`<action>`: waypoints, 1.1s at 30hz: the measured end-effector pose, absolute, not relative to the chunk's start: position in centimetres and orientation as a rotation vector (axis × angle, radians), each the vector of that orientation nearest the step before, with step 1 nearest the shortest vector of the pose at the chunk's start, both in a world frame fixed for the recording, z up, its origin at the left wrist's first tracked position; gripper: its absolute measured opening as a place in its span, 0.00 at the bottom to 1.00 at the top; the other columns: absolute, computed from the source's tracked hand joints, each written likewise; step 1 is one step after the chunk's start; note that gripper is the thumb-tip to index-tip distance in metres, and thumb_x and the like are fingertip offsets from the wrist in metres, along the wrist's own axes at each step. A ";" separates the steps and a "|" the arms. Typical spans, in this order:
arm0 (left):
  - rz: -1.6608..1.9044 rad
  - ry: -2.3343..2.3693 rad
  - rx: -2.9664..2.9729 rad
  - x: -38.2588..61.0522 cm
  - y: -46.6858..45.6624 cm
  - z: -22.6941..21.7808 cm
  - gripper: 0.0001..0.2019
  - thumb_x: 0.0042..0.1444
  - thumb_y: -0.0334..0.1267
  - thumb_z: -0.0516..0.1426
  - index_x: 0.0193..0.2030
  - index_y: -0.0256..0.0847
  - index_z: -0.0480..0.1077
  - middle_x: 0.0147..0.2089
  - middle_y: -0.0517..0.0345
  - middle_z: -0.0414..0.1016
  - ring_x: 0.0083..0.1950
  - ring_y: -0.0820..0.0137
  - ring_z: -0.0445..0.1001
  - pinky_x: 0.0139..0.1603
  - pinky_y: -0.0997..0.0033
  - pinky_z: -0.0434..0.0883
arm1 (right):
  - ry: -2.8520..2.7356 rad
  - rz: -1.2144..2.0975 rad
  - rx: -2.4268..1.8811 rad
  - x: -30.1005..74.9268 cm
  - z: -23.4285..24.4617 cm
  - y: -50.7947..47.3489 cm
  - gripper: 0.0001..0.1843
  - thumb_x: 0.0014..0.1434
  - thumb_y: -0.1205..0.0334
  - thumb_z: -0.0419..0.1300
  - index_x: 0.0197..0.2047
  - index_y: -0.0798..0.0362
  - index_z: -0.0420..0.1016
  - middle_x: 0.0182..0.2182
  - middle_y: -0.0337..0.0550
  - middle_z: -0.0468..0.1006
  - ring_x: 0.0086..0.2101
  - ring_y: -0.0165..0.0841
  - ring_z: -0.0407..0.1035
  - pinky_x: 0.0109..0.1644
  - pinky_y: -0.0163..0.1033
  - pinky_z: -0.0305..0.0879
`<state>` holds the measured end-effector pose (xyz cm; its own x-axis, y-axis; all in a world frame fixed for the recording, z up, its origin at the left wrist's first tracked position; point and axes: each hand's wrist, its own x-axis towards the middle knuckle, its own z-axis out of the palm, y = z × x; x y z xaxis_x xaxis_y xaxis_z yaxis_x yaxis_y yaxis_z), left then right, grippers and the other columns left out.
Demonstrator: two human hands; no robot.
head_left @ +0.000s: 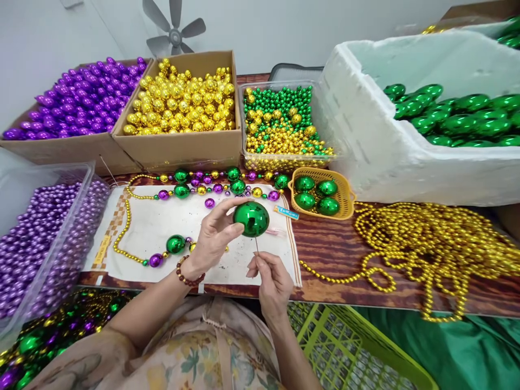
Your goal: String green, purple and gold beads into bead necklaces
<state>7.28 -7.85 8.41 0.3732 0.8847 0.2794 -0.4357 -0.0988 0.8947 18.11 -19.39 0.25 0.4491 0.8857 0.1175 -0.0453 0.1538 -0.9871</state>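
A large shiny green ball is held between the thumb and fingers of my left hand, above a white towel. Just below it, my right hand pinches a thin needle that points up to the ball's underside. Whether its tip is inside the ball cannot be seen. Around the towel curves a bead strand of gold, green and purple beads; my left hand hides part of its near end. A loose purple bead lies on the towel beyond my hands.
Behind stand boxes of purple beads and gold beads, plus a tub of small green and gold beads. A yellow basket holds several green balls. Gold bead chains pile up at right, beside a foam box.
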 end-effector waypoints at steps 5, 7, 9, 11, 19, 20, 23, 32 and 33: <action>1.144 0.464 1.123 7.2 -7.3 8.8 0.18 0.58 0.47 0.65 0.55 0.51 0.76 0.57 0.53 0.75 0.55 0.66 0.74 0.54 0.66 0.76 | -0.926 0.805 -1.217 18.0 0.7 -19.6 0.09 0.69 0.60 0.56 0.40 0.52 0.77 0.27 0.37 0.76 0.23 0.26 0.70 0.28 0.34 0.69; 1.143 0.467 1.134 7.2 -7.4 8.9 0.18 0.58 0.48 0.65 0.55 0.51 0.76 0.57 0.53 0.75 0.56 0.65 0.74 0.55 0.64 0.76 | -0.899 0.821 -1.216 17.9 0.8 -19.4 0.09 0.70 0.60 0.55 0.40 0.52 0.76 0.25 0.37 0.75 0.22 0.26 0.69 0.27 0.33 0.69; 1.150 0.470 1.175 7.1 -7.6 9.1 0.18 0.58 0.47 0.65 0.55 0.52 0.76 0.57 0.53 0.75 0.57 0.63 0.74 0.55 0.63 0.76 | -0.888 0.844 -1.198 17.9 0.7 -18.9 0.09 0.70 0.60 0.55 0.41 0.52 0.75 0.23 0.35 0.73 0.22 0.26 0.68 0.27 0.33 0.68; 1.156 0.467 1.243 6.9 -7.8 9.2 0.19 0.58 0.46 0.65 0.56 0.52 0.75 0.58 0.52 0.75 0.57 0.63 0.74 0.56 0.63 0.76 | -0.902 0.865 -1.166 18.0 0.5 -18.4 0.08 0.69 0.60 0.56 0.42 0.52 0.76 0.22 0.34 0.71 0.22 0.26 0.68 0.27 0.32 0.67; 1.136 0.471 1.216 6.8 -7.1 8.6 0.17 0.60 0.43 0.64 0.56 0.52 0.75 0.59 0.53 0.74 0.57 0.64 0.74 0.55 0.65 0.76 | -0.967 0.869 -1.179 18.5 0.0 -18.3 0.10 0.68 0.62 0.59 0.48 0.51 0.81 0.30 0.41 0.79 0.26 0.29 0.74 0.28 0.35 0.67; 1.122 0.482 1.166 6.9 -7.0 8.5 0.17 0.60 0.44 0.64 0.56 0.52 0.75 0.58 0.53 0.75 0.56 0.64 0.75 0.54 0.63 0.77 | -0.970 0.856 -1.191 18.5 0.1 -18.4 0.11 0.68 0.62 0.59 0.48 0.51 0.81 0.30 0.40 0.79 0.25 0.29 0.73 0.28 0.35 0.67; 1.074 0.507 1.049 7.0 -6.6 8.2 0.16 0.60 0.46 0.64 0.54 0.50 0.75 0.55 0.52 0.76 0.54 0.64 0.77 0.53 0.60 0.78 | -0.984 0.858 -1.215 18.4 0.3 -18.7 0.11 0.68 0.61 0.58 0.47 0.52 0.81 0.29 0.40 0.79 0.24 0.29 0.74 0.27 0.35 0.67; 1.076 0.536 0.971 6.9 -5.6 8.4 0.17 0.58 0.46 0.65 0.54 0.51 0.75 0.55 0.53 0.76 0.54 0.62 0.77 0.52 0.58 0.78 | -1.133 0.813 -1.294 18.0 -1.0 -20.1 0.09 0.69 0.61 0.55 0.45 0.52 0.76 0.25 0.37 0.78 0.23 0.28 0.74 0.28 0.34 0.71; 1.070 0.531 0.969 6.9 -5.5 8.4 0.17 0.58 0.46 0.65 0.54 0.51 0.76 0.55 0.53 0.76 0.53 0.62 0.77 0.52 0.59 0.78 | -1.142 0.782 -1.307 17.9 -1.2 -20.2 0.09 0.69 0.61 0.55 0.45 0.52 0.75 0.26 0.37 0.78 0.23 0.28 0.74 0.29 0.33 0.71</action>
